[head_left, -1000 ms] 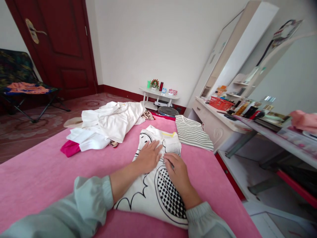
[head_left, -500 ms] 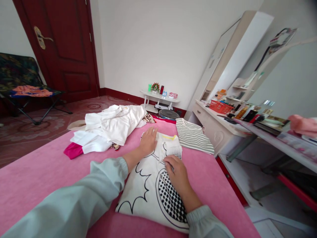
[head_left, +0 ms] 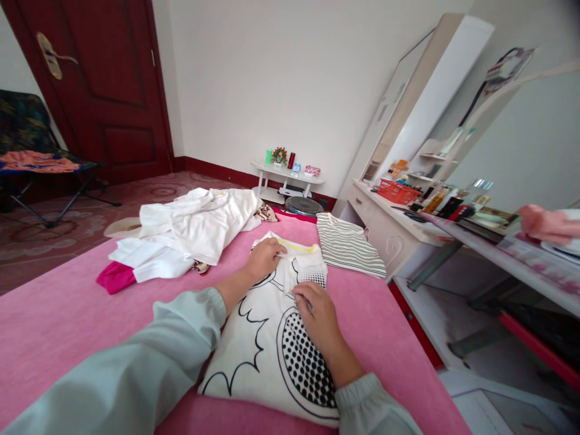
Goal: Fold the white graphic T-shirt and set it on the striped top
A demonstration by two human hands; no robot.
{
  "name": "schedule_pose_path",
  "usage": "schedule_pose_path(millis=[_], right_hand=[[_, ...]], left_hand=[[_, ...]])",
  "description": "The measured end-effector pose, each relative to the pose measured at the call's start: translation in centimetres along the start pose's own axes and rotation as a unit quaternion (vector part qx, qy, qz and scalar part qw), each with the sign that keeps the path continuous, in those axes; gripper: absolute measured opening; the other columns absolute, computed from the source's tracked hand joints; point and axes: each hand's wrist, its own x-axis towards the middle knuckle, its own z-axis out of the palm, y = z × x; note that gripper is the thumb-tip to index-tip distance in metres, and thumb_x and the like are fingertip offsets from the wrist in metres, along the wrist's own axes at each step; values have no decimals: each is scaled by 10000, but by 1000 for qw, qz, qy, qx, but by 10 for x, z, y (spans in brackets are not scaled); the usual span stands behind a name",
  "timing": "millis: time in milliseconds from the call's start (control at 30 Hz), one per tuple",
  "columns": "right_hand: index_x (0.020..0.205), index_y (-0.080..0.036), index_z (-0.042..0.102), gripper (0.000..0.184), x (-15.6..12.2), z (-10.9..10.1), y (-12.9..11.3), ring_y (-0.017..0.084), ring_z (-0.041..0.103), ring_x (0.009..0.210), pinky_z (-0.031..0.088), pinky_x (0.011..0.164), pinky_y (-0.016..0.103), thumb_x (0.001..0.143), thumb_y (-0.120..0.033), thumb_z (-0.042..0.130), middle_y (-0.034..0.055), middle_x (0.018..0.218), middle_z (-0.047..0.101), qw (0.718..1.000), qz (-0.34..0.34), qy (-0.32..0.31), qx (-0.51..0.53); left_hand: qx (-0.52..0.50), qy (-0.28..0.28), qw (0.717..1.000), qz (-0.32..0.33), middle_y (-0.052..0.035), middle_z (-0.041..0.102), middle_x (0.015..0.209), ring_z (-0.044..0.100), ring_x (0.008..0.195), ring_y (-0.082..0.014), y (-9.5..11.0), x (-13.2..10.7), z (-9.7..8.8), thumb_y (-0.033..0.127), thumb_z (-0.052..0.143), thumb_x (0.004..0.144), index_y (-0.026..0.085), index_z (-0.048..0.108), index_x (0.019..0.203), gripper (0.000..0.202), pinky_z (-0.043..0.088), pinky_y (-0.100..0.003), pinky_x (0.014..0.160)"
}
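Observation:
A white shirt [head_left: 267, 350] with black line drawings and dotted patches lies folded lengthwise on the pink bedspread [head_left: 385, 338]. Its yellow-edged neckline points away from me. My left hand [head_left: 266, 257] pinches the fabric near the collar, fingers curled together. Lower down, on the right part of the shirt, my right hand [head_left: 315, 308] has its fingers closed on the cloth around the middle. Both forearms are in pale grey-green sleeves.
A heap of white clothes [head_left: 199, 223] lies on the bed's far left, and a striped shirt [head_left: 348, 244] at the far right. A dressing table [head_left: 385, 223] crowded with bottles and a red basket [head_left: 399, 192] borders the right side. A folding chair [head_left: 40, 163] stands left.
My left hand has gone from lying fairly flat at the collar to pinching the cloth there. My right hand stays at about the same place on the shirt. The view has shifted slightly.

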Motion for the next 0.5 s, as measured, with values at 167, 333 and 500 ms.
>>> schedule_pose_path(millis=[167, 333, 500], right_hand=[[927, -214, 627, 201, -1, 0, 0, 196, 547, 918, 425, 831, 340, 849, -107, 475, 42, 957, 628, 1000, -2, 2, -5], [916, -213, 623, 200, -1, 0, -2, 199, 550, 914, 428, 822, 340, 853, -107, 466, 44, 946, 630, 1000, -5, 3, -11], [916, -215, 624, 200, -1, -1, -2, 202, 551, 902, 434, 811, 345, 850, -110, 467, 47, 941, 629, 1000, -7, 4, -13]], left_hand=[[-13, -22, 997, 72, -66, 590, 1174, 539, 1074, -199, -8, -22, -3, 209, 473, 853, 217, 639, 1176, 363, 421, -330, 967], [32, -78, 991, 101, -79, 423, 1441, 366, 1317, -232, -1, -47, -9, 357, 379, 935, 177, 453, 1370, 477, 273, -399, 1102], [39, -114, 989, 89, -11, 344, 1494, 293, 1372, -220, 12, -61, -17, 400, 314, 956, 280, 376, 1410, 473, 212, -467, 1117]])
